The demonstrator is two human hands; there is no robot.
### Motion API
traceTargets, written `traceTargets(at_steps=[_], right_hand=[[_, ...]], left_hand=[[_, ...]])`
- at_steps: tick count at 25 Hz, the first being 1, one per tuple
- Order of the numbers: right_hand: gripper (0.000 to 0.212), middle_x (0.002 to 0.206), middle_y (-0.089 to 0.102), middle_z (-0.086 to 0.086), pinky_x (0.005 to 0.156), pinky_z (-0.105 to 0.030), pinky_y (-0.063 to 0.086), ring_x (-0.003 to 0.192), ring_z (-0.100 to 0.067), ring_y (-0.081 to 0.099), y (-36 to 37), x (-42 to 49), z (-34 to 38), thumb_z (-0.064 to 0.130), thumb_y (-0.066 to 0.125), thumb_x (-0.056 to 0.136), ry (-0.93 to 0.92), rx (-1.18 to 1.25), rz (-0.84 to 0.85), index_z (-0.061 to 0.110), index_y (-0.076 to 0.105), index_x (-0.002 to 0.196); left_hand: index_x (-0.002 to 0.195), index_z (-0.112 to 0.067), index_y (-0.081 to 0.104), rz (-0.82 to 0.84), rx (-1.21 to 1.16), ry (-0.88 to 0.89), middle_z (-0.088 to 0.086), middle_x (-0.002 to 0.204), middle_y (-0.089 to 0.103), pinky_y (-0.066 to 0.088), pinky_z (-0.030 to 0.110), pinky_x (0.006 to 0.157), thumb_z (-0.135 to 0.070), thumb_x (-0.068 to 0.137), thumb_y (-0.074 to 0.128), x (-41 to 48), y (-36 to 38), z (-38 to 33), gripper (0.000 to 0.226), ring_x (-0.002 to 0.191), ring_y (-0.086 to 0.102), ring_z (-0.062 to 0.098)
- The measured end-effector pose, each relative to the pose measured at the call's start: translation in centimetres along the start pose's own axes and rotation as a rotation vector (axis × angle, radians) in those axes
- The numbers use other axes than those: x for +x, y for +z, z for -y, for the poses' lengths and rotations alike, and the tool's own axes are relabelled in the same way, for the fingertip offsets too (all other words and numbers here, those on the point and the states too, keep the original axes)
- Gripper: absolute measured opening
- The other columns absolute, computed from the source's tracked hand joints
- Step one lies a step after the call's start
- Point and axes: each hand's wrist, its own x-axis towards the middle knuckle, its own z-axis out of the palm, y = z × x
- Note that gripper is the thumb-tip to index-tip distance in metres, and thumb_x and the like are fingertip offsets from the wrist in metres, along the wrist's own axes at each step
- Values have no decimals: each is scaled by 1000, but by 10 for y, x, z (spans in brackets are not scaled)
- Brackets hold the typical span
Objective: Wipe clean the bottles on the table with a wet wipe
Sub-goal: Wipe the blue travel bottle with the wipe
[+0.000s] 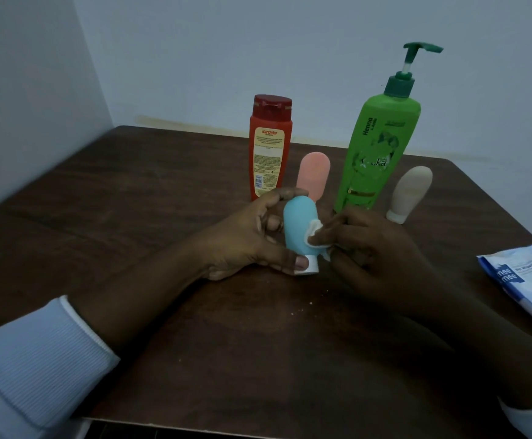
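Observation:
A small blue squeeze bottle (298, 226) stands on its white cap at the middle of the dark wooden table (169, 191). My left hand (245, 239) grips it from the left, thumb near the cap. My right hand (372, 248) presses a white wet wipe (317, 234) against the bottle's right side. Behind stand a red bottle (269, 147), a pink squeeze bottle (314, 175), a tall green pump bottle (380, 147) and a beige squeeze bottle (412, 193).
A blue-and-white pack of wet wipes (524, 280) lies at the table's right edge. Small white crumbs (301, 307) dot the tabletop in front of my hands. Pale walls close off the back and left.

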Motion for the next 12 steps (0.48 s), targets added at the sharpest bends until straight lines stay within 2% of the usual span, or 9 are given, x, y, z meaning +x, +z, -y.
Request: traceTargets(at_steps=[3, 5, 7, 10, 12], right_hand=[[15, 99, 67, 1, 75, -25, 53, 90, -6, 64, -4, -2, -2, 4, 72, 85, 19, 68, -67, 10, 76, 98], [16, 105, 66, -3, 80, -25, 53, 95, -9, 64, -1, -2, -3, 2, 67, 89, 71, 35, -237, 7, 75, 102], [22, 112, 64, -9, 88, -26, 51, 104, -16, 61, 1, 0, -3, 4, 58, 93, 85, -67, -340, 4, 72, 110], [30, 119, 64, -15, 94, -35, 49, 112, -26, 59, 10, 2, -5, 7, 52, 94, -3, -189, -252, 1, 70, 117], [33, 120, 65, -16, 93, -41, 49, 110, -32, 60, 15, 4, -6, 11, 52, 93, -50, -243, -151, 0, 70, 118]], left_hand=[[149, -35, 43, -11, 79, 25, 7, 141, 62, 60, 51, 95, 18, 73, 80, 0, 4, -2, 100, 122, 69, 26], [150, -39, 41, -7, 155, 30, 1, 141, 61, 62, 47, 92, 14, 73, 82, 0, 5, -4, 102, 122, 69, 23], [151, -43, 37, 6, 206, 9, -1, 139, 63, 62, 52, 90, 11, 74, 84, -1, 5, -4, 104, 119, 70, 29], [153, -44, 32, 24, 252, -6, 1, 135, 67, 57, 65, 90, 8, 74, 85, -2, 6, -3, 108, 115, 68, 45], [153, -42, 34, 27, 259, 0, 0, 135, 66, 55, 69, 93, 8, 73, 86, -2, 7, -4, 108, 117, 67, 43]])
